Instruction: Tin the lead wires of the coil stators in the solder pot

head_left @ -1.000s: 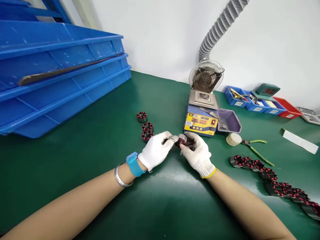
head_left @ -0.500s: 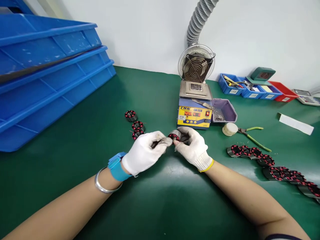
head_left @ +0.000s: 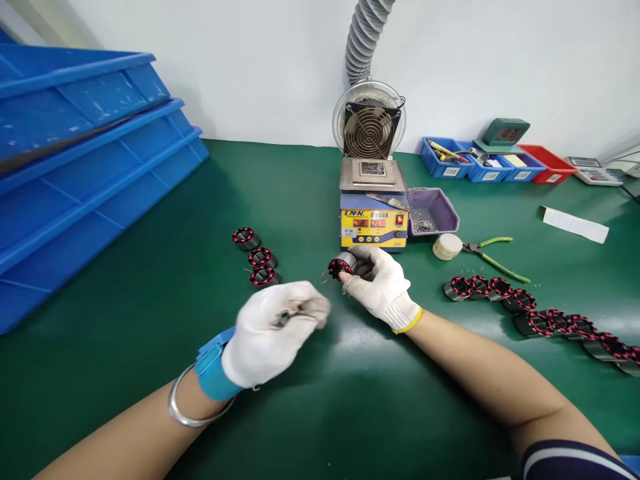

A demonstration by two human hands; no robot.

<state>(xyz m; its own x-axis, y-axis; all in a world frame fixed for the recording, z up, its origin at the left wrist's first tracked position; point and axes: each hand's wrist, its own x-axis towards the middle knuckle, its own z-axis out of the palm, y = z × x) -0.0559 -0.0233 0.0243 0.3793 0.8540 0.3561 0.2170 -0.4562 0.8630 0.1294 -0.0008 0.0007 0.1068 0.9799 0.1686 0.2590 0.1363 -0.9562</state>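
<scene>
Fingers of the right hand [head_left: 381, 285] gripped a wound stator [head_left: 346, 260], seemingly best steadied without crushing its windings [head_left: 334, 267]. The left hand [head_left: 274, 333] curled inward; any hold was unclear.

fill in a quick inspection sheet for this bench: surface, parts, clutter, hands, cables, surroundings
Surface: glossy green table, small bits near the pliers.
Job's things: metal ring with red-and-black windings in hand; three rings left, longer row of rings right; box with lit display behind.
Clutter: purple tray holding scraps, pale round block, paper strip.
Hands: both gloved; right hand grips the metal ring; left hand curled, apart from it, contents unclear.
Cables: dark cord at far right edge.
Surroundings: white wall, stacked blue crates, grey hose.
</scene>
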